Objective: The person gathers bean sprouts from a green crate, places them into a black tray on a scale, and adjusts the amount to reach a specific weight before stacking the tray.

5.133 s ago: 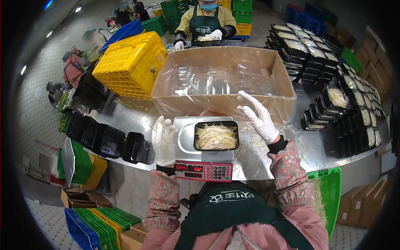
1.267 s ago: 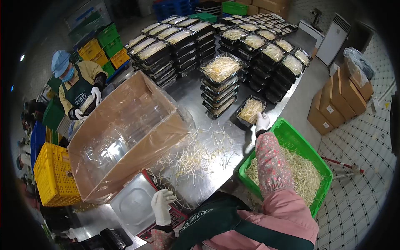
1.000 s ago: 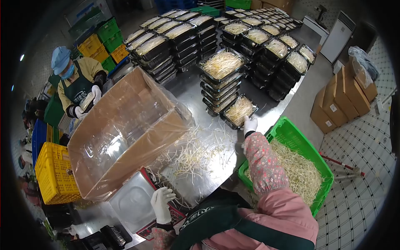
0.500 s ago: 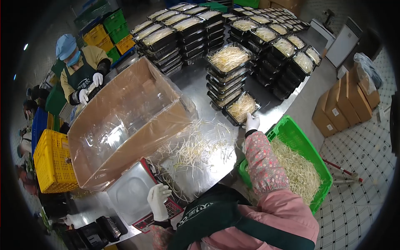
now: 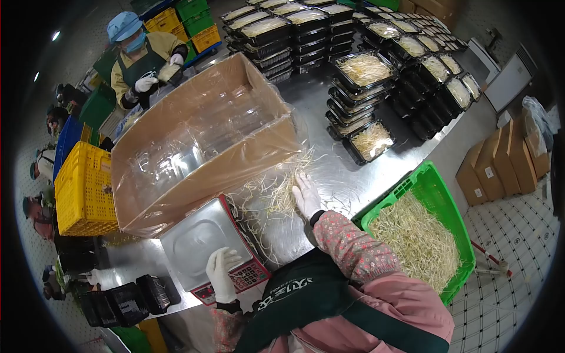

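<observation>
My right hand, in a white glove, lies with fingers stretched out against loose bean sprouts on the metal table. My left hand, also gloved, is loosely curved with the fingers apart and nothing in it. It is over the near edge of a red digital scale, beside the keypad, and the scale's steel pan is bare. A black tray of sprouts sits in front of a stack of filled trays, apart from both hands.
A large cardboard box lined with plastic stands beyond the scale. At the right is a green crate full of sprouts. Empty black trays lie at the left. Across the table a co-worker handles a tray. More filled trays are stacked at the back.
My right hand has left the front sprout tray and moved down and left onto the loose sprouts. My left hand stays by the scale. The camera view has shifted.
</observation>
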The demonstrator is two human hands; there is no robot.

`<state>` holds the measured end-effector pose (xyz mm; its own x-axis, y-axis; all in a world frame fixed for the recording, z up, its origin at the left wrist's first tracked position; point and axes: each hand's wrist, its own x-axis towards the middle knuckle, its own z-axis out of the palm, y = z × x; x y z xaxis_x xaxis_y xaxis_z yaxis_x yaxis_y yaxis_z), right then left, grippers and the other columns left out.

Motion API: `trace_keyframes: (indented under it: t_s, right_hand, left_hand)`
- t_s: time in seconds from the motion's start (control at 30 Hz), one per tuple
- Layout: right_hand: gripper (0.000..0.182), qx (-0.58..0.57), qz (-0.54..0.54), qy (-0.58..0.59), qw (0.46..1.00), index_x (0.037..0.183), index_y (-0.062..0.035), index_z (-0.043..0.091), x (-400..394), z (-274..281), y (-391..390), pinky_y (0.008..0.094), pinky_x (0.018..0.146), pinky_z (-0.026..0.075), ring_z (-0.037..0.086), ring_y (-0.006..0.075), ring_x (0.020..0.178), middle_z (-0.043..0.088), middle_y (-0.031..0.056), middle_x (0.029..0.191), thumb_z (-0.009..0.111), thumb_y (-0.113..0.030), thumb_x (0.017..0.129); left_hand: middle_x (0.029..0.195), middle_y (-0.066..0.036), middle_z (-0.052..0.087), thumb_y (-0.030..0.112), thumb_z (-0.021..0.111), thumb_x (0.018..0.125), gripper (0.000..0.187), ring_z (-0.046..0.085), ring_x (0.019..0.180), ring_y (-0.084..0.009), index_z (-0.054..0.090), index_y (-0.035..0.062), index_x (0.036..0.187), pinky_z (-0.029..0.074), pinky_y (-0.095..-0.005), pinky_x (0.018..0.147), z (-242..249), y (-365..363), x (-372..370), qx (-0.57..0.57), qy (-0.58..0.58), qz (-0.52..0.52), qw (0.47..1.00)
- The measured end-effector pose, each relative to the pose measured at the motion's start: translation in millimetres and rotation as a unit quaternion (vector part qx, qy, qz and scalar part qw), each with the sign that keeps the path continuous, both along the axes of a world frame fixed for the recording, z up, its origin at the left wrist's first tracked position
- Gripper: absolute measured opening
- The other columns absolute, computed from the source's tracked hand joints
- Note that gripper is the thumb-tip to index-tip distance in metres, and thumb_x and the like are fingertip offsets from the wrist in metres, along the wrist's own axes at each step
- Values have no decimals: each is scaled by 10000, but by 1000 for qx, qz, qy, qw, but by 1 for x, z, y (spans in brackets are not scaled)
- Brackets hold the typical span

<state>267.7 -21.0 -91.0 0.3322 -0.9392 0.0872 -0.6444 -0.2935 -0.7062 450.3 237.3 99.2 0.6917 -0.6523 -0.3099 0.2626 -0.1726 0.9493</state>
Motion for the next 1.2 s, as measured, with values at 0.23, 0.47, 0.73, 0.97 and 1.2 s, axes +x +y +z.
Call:
trace_keyframes:
  t_s: [0.23, 0.47, 0.73, 0.97, 1.2]
  right_hand:
    - [580, -122, -124, 102, 980, 1409, -21, 455, -42, -22, -139, 450, 1162, 239, 314, 386, 1401, 412, 194, 1479, 489, -385, 957]
    - [559, -44, 129, 122, 983, 1429, -67, 442, 13, -7, -54, 467, 1180, 178, 263, 344, 1436, 375, 157, 1514, 477, -382, 968]
    - [559, -61, 143, 90, 984, 1346, -120, 537, 84, 30, -48, 490, 1118, 287, 381, 384, 1347, 506, 162, 1394, 552, -478, 918]
    - [613, -59, 467, 221, 854, 1331, -200, 584, 79, 73, 46, 576, 1135, 179, 320, 409, 1381, 446, 176, 1440, 619, -539, 821]
    - [365, 66, 386, 168, 905, 1128, -171, 721, 119, 107, 17, 391, 991, 455, 652, 313, 1035, 678, 143, 1162, 708, -353, 811]
  left_hand:
    - [934, -129, 681, 210, 509, 1006, 255, 671, 767, -196, 615, -9, 1085, 556, -303, 716, -6, 83, 36, 34, -47, 145, 988]
    - [971, -114, 680, 262, 510, 1011, 304, 668, 790, -177, 606, 11, 1153, 526, -274, 712, -12, 150, 63, 81, -134, 241, 958]
    - [1366, -194, 462, 181, 672, 884, 552, 376, 1327, -347, 457, -27, 1347, 310, -450, 1114, -45, 231, 163, 337, -534, 302, 715]
    - [1175, -164, 616, 428, 581, 893, 523, 534, 1114, -374, 577, 15, 1215, 338, -542, 1055, -88, 290, 242, 516, -500, 182, 671]
    - [1188, -140, 650, 351, 503, 928, 412, 587, 1150, -299, 627, 103, 1234, 301, -543, 1105, -113, 291, 255, 547, -370, 173, 730]
